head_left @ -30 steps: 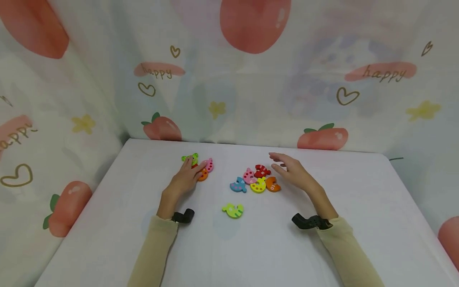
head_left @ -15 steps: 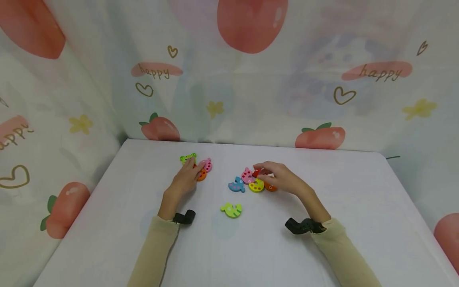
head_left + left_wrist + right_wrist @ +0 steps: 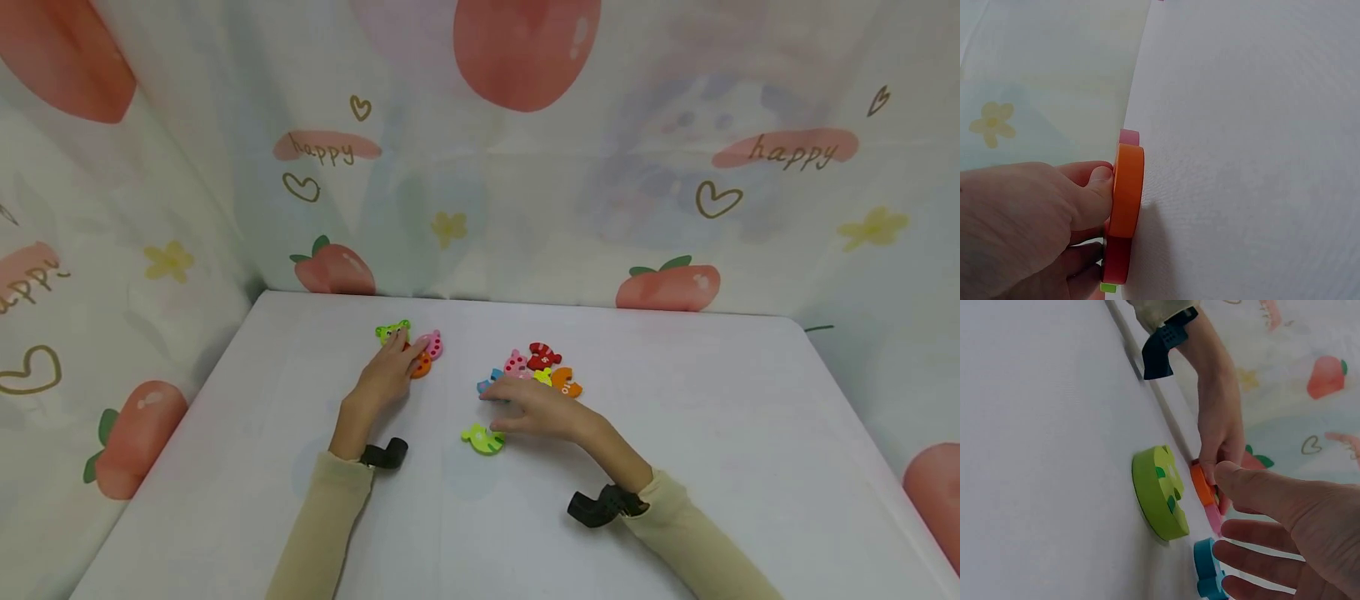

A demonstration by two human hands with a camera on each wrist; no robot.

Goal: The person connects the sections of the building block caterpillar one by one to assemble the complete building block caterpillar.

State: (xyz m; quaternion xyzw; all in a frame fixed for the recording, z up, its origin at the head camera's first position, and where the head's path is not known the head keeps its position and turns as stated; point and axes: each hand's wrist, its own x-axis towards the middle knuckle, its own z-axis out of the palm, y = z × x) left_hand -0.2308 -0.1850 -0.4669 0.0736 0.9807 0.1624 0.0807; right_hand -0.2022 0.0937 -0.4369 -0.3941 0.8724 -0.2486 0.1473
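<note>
My left hand rests on a small group of brightly coloured, animal-shaped blocks at the back left of the table. The group holds a green block, a pink one, an orange one and a red one. In the left wrist view the thumb touches the orange block's face. Spread and relaxed, my right hand hovers between a blue block and a light green block with darker green stripes. Nothing is in its fingers. The hand partly covers the blue block in the head view.
Behind my right hand lie a red striped block, a pink dotted block, a yellow block and an orange block, close together. A printed cloth hangs behind the white table.
My right hand has moved left across the right-hand cluster, past the red block, then down toward the blue and light green blocks. My left hand stays on its group.
</note>
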